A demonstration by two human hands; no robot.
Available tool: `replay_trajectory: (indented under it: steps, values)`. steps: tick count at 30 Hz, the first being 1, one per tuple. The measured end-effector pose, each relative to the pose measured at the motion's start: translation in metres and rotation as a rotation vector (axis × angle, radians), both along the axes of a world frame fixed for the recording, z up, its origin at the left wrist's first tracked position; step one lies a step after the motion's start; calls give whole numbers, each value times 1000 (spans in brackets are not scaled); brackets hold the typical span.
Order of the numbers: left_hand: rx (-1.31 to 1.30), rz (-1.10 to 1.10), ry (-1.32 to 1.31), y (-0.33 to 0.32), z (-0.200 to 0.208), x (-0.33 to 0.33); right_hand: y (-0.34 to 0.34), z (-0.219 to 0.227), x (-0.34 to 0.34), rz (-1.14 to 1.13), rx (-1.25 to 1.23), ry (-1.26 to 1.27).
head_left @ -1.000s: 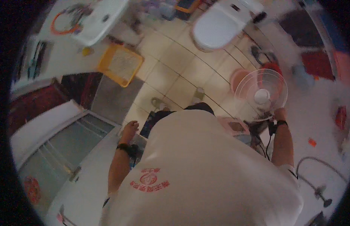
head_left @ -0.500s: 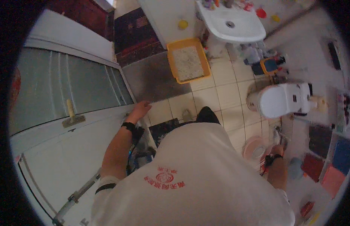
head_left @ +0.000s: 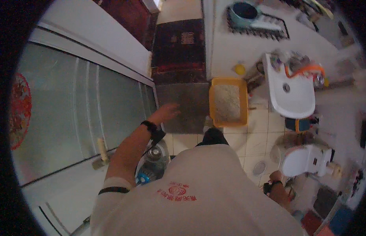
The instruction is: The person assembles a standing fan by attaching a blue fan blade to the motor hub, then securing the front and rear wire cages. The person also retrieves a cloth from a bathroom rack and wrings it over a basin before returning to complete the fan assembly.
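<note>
My left hand [head_left: 166, 113] reaches out over a grey floor mat [head_left: 183, 106], fingers stretched and slightly blurred, nothing in them. Ahead of it on the right stands a yellow litter tray [head_left: 246, 102] filled with pale grains. Low on the right, my right hand [head_left: 276, 175] hangs beside the white toilet [head_left: 296, 162]; its fingers are turned down and too small to make out. Between that hand and my body lies a round floor drain [head_left: 259, 168]. One dark shoe [head_left: 214, 136] shows in front of my shirt.
Frosted sliding glass doors [head_left: 57, 114] run along the left. A white washbasin [head_left: 293, 98] with an orange item on its rim juts out at the right. Farther ahead lies a dark patterned rug [head_left: 179, 47] at the doorway. Clear and blue plastic containers [head_left: 153, 159] stand beneath my left forearm.
My view has swung left and forward, and my body has moved nearer the mat and litter tray. My right hand has come away from the pink basin, which is out of view.
</note>
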State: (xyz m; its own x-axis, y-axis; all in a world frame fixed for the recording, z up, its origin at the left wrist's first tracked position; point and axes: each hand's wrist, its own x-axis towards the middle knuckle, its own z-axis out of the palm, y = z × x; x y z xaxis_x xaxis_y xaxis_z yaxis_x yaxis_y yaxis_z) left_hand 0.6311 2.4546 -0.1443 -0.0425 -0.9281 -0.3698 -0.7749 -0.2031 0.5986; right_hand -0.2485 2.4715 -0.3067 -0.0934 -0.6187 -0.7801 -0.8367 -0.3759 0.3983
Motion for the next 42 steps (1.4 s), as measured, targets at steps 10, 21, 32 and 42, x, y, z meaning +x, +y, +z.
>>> replay_trajectory:
  steps: [10, 21, 32, 42]
  values:
    - [-290, 224, 532, -288, 134, 126, -126, 112, 195, 476, 389, 148]
    - [-585, -262, 988, -622, 321, 201, -141, 119, 421, -709, -196, 71]
    - [-261, -1079, 1272, -802, 444, 95, -231, 110, 644, -1050, -181, -28]
    - [-339, -1308, 1410, -799, 410, 24, -270, 112, 819, -1250, -265, -193]
